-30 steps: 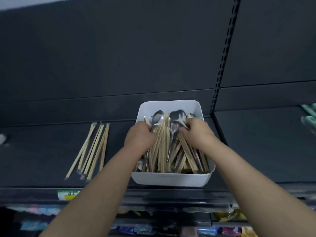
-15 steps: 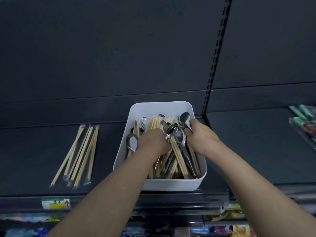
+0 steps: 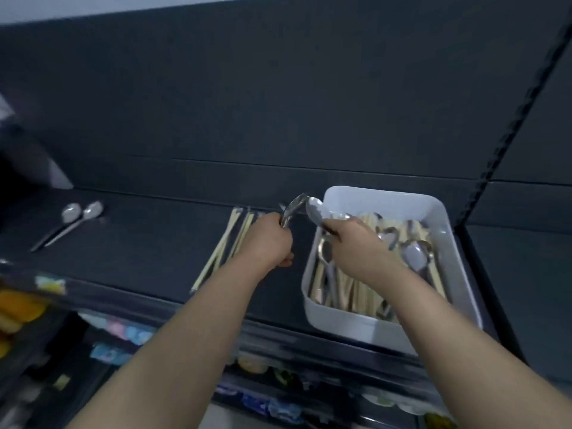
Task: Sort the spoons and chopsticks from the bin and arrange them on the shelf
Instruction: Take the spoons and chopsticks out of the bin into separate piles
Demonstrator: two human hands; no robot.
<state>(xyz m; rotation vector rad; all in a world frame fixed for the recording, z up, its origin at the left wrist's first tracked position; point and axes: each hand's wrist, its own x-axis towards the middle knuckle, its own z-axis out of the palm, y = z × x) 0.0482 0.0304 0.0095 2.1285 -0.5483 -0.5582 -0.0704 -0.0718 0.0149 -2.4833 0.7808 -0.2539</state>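
1. Shelf (image 3: 139, 243): dark, across mid-frame.
2. Bin (image 3: 387, 198): white, right of centre, still part full.
3. Left hand (image 3: 266, 243) gripped one spoon (image 3: 294, 207); right hand (image 3: 359, 246) pinched another spoon (image 3: 314, 210).
4. Chopsticks (image 3: 229, 243): laid centre.
5. Laid spoons (image 3: 77, 215): left. The step appeared to be spoon sorting, with a leftward carry likely next.

The left forearm (image 3: 185, 335) and right forearm (image 3: 448, 320) enter from the bottom of the frame, bare along their whole visible length. The left hand (image 3: 269, 243) and right hand (image 3: 359, 246), mid-frame, are bare too, edges slightly motion-blurred.
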